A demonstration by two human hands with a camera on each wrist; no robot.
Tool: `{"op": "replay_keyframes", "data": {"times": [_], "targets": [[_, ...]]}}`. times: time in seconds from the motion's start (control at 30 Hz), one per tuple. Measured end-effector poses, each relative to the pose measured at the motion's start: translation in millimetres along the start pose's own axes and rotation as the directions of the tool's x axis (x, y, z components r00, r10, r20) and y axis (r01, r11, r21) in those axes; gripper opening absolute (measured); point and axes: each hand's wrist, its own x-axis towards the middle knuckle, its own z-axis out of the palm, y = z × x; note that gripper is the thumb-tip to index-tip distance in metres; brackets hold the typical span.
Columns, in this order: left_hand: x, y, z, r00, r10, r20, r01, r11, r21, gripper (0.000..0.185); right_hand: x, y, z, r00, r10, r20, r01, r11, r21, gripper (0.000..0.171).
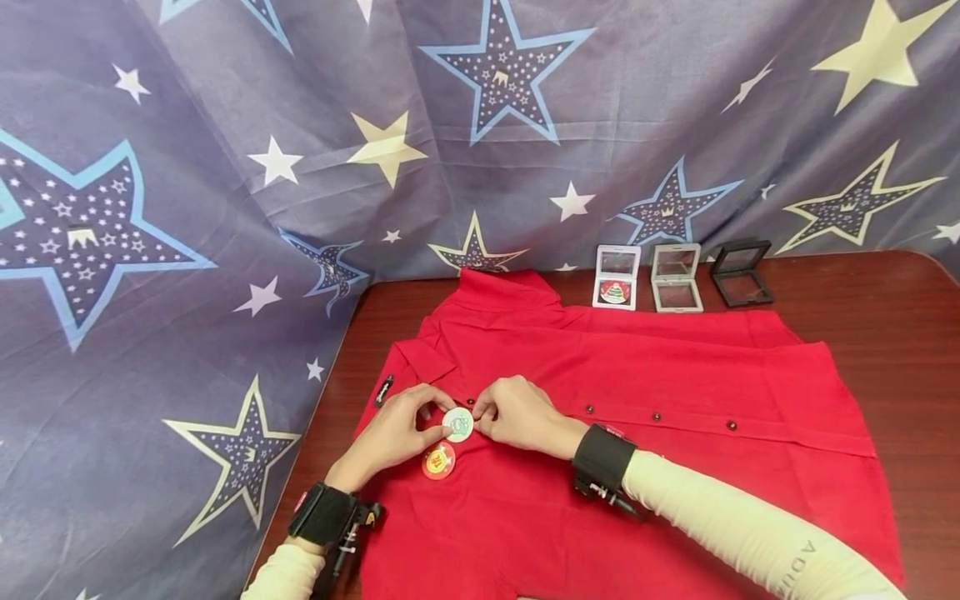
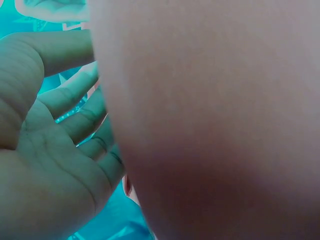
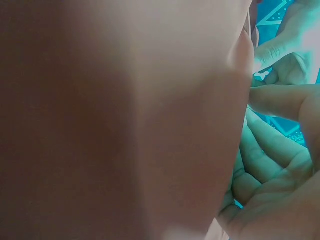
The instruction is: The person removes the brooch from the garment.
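Observation:
A white round pin badge [image 1: 458, 424] with a green figure lies against a red button-up shirt [image 1: 645, 375], near its collar. At the badge's left edge, the thumb and forefinger of my left hand [image 1: 401, 425] pinch it. My right hand [image 1: 521, 414], fingers curled, pinches the opposite edge. Just below is a red-and-yellow round badge [image 1: 438, 460] on the shirt. In the left wrist view the left hand [image 2: 60, 145] reaches behind a large blurred surface. A similar surface covers most of the right wrist view beside the right hand [image 3: 280, 170]; the fingertips are hidden there.
Along the back of the brown table [image 1: 892, 333] stand a white display case [image 1: 617, 277] holding a red badge with a tree, a pale case [image 1: 677, 278] and a black case [image 1: 741, 273]. A small black tag [image 1: 384, 390] sits on the shirt. Star-patterned cloth [image 1: 315, 100] hangs behind.

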Motion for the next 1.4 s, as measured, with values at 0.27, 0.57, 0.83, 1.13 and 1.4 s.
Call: {"op": "replay_keyframes", "data": {"times": [0.27,0.57,0.83,1.13,1.4], "targets": [[1.6,0.5,0.5,1.0,-0.008,-0.001,0.008,1.0,-0.005,0.028,1.2,-2.5,2.7,0.999,0.016,-0.029,-0.015,1.0,0.02,0.004],[-0.6,-1.3,1.5,1.0,0.012,-0.018,-0.012,0.999,-0.03,0.031,3.4,-3.0,5.2,0.999,0.038,-0.029,-0.037,0.998,0.045,0.004],[-1.9,-3.6,-0.1,0.998,0.025,-0.053,-0.028,0.997,-0.073,0.032,5.5,-3.2,6.5,0.999,0.034,-0.041,-0.031,0.996,0.082,0.006],[-2.6,-2.9,-3.3,0.999,0.011,-0.046,-0.016,0.995,-0.1,0.028,5.3,-3.2,4.3,0.997,0.019,-0.069,-0.013,0.996,0.087,0.01],[0.1,-0.3,-7.2,0.998,0.028,-0.055,-0.031,0.997,-0.067,0.024,4.6,-6.2,1.0,0.995,-0.023,-0.095,0.028,0.998,0.06,0.017]]}}
